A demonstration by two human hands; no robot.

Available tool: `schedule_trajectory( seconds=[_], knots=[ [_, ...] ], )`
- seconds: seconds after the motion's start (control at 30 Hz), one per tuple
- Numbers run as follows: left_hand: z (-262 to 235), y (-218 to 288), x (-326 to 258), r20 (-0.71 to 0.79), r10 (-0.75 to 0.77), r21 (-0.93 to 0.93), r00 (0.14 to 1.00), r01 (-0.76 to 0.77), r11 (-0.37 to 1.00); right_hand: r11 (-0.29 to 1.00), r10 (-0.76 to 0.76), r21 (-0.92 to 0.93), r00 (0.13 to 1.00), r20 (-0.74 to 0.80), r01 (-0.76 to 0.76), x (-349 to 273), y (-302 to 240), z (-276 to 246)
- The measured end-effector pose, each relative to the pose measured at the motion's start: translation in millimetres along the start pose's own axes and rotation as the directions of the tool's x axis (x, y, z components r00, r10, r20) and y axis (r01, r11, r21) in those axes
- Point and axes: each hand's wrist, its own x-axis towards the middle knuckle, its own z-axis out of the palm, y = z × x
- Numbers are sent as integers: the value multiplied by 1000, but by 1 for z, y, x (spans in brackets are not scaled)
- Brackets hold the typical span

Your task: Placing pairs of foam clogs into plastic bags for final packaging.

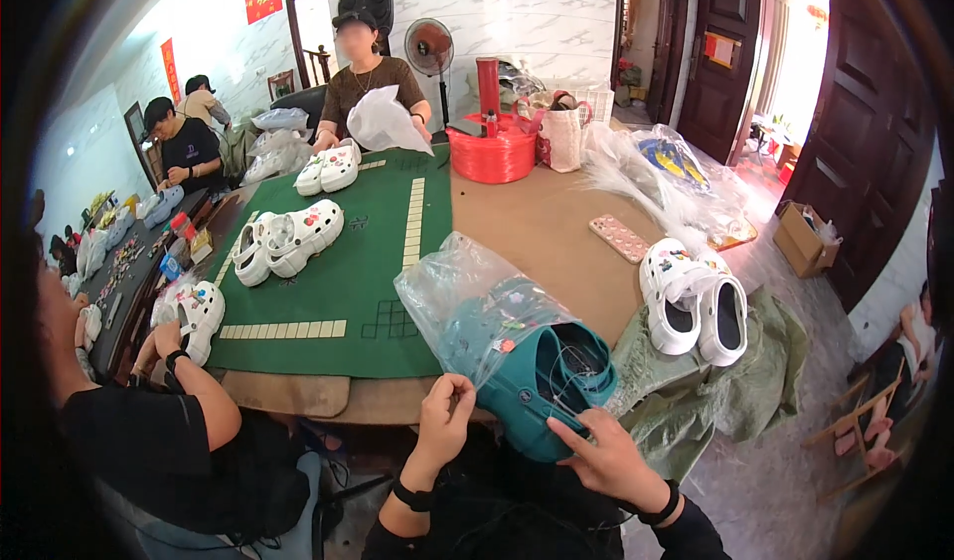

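Note:
A pair of teal clogs (542,391) is before me at the table's near edge, toes inside a clear plastic bag (462,307) and heels sticking out. Small coloured charms show through the film. My right hand (606,456) grips the clogs by the heel side, a finger along the strap. At the bag's mouth, left of the clogs, my left hand (447,416) has its fingers curled in a pinch on the bag's edge. White clogs (696,302) with charms and crumpled film inside stand to the right, on a green woven sack (686,401).
More white clogs (288,240) rest on the green mat (383,252). A phone in a pink case (618,239) and a roll of red twine (492,153) lie farther off. A co-worker (149,401) handles clogs at my left; another person (373,93) holds a bag across the table.

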Motion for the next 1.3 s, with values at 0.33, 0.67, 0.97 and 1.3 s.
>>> schedule_trajectory(
  seconds=[0.33, 0.67, 0.97, 1.3],
  knots=[
    [3, -17, -2, -217, 282, 495, 934, -144, 857, 924, -296, -209, 945, 138, 320, 1, 5, 22],
    [4, 2, 12, 230, 635, 559, 737, -634, 534, 905, -304, -278, 946, 112, 324, 3, 1, 28],
    [3, -5, 16, -99, 494, 543, 863, -369, 754, 868, -337, -330, 928, 157, 371, 4, -3, 37],
    [8, 13, 14, -68, 279, 468, 958, -216, 857, 842, -368, -344, 909, 197, 416, -1, 1, 44]
  ],
)
